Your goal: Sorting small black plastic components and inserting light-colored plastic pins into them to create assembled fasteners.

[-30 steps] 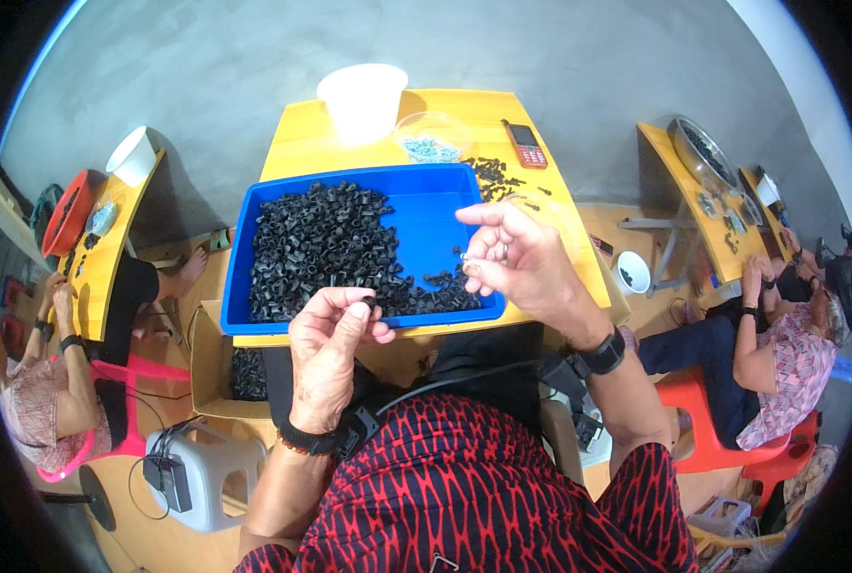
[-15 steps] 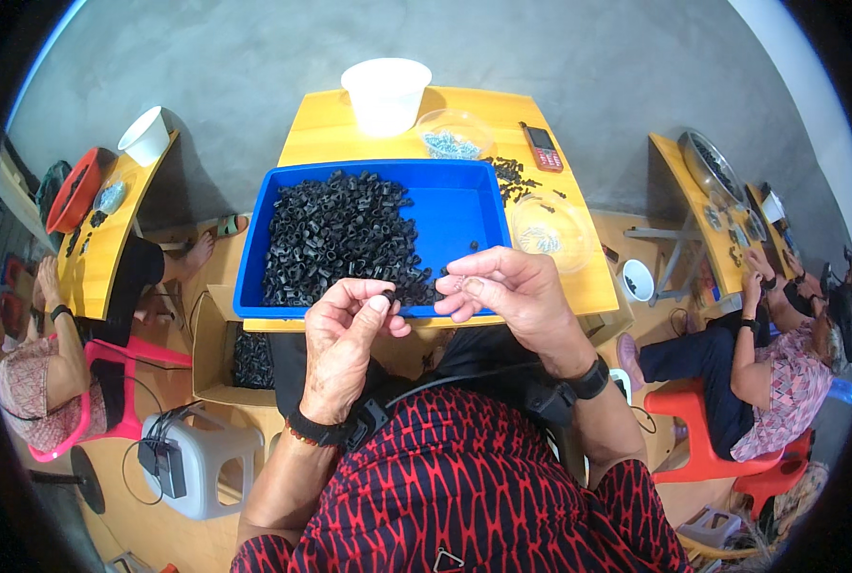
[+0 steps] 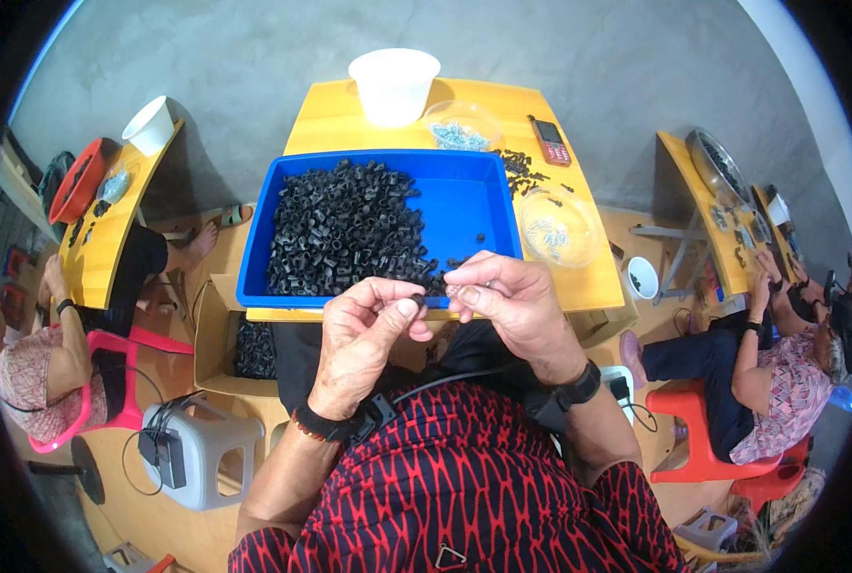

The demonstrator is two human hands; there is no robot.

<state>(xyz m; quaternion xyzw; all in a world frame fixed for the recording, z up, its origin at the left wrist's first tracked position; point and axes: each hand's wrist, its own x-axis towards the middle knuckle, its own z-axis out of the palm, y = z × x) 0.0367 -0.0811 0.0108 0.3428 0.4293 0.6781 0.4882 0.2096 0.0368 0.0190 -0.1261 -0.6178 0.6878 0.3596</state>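
Just above the near edge of the blue tray [image 3: 464, 202], my two hands are close together. Between thumb and fingers, my left hand [image 3: 367, 323] pinches a small black plastic piece [image 3: 417, 301]. My right hand [image 3: 514, 304] is closed in a pinch at nearly the same height; whatever its fingertips hold is too small to make out. Many hollow black plastic pieces [image 3: 340, 222] are heaped over the left and middle of the tray. To its right sits a clear shallow dish [image 3: 586, 234] with small silvery pieces inside.
Behind the tray stand a white tub [image 3: 394, 91], a clear bowl [image 3: 488, 116] of silvery pieces and a keypad phone [image 3: 551, 141]. Loose black pieces [image 3: 518, 174] lie beside the tray. A cardboard box [image 3: 218, 349] is below, left. People sit at tables on both sides.
My right hand has come a little nearer to my left, narrowing the gap between the fingertips. The left hand keeps its pinch on the black piece. The whole view has shifted slightly.
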